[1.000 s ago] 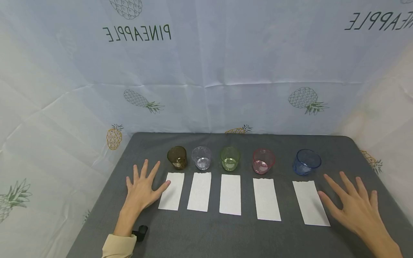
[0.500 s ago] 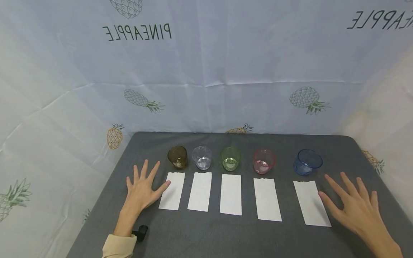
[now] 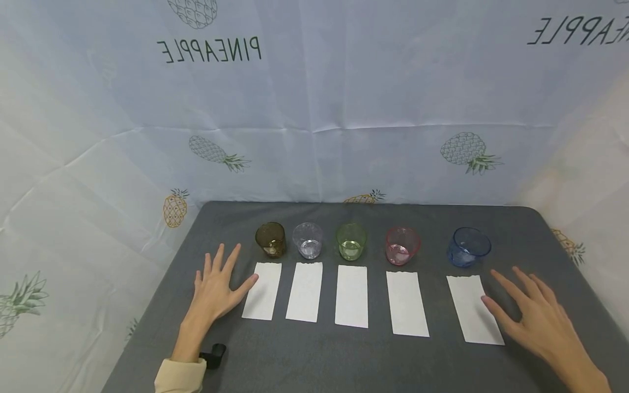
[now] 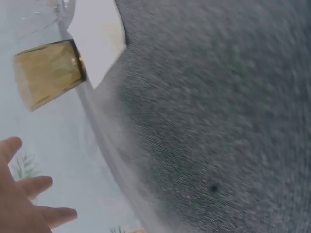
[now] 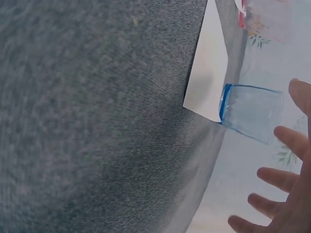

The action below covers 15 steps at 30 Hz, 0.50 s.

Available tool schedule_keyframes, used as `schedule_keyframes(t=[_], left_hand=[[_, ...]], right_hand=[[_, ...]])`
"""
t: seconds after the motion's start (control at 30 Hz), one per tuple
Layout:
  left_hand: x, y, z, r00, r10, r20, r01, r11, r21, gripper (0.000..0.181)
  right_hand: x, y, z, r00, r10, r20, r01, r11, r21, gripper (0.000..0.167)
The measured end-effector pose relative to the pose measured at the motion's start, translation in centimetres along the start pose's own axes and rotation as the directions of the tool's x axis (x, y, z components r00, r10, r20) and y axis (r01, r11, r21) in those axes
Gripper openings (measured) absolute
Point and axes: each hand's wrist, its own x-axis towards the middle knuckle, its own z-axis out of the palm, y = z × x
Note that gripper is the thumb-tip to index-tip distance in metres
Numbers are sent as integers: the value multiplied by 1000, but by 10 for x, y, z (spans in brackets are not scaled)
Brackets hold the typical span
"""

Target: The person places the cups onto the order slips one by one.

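Note:
My left hand point(image 3: 214, 293) is spread out at the left, its thumb by the edge of the leftmost white paper strip point(image 3: 262, 291). Nearest to it stands a brown glass cup point(image 3: 270, 240), also in the left wrist view. At the right my right hand point(image 3: 539, 319) has its fingers apart beside the rightmost paper strip point(image 3: 474, 309); a blue glass cup point(image 3: 468, 247) is just beyond. Both hands hold nothing. Between these cups stand a clear cup point(image 3: 308, 240), a green cup point(image 3: 351, 241) and a pink cup point(image 3: 402, 245). Whether either palm touches the table cannot be told.
Each cup stands behind its own paper strip on the grey table point(image 3: 344, 360). More strips point(image 3: 351, 296) lie in the middle of the row. A black object point(image 3: 214, 356) is by my left wrist. A pineapple-print curtain point(image 3: 314, 98) hangs along the back and sides.
My right hand has shifted slightly left and its fingers have drawn closer together. The left hand's fingers have closed up a little. The cups and papers have stayed put.

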Motion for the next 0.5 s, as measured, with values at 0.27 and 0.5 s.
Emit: schedule_keyframes(t=[0.27,0.5], left_hand=[[1,8,-3,999,6,-53,-13,991,-136,94],[2,22,-4,991,19,-129,-60,946,-319,93]], right_hand=[[-2,1,3,1000,-7,5,7,996,94,68],[-2,7,11,996,-83,-28,87,979,182,66]])
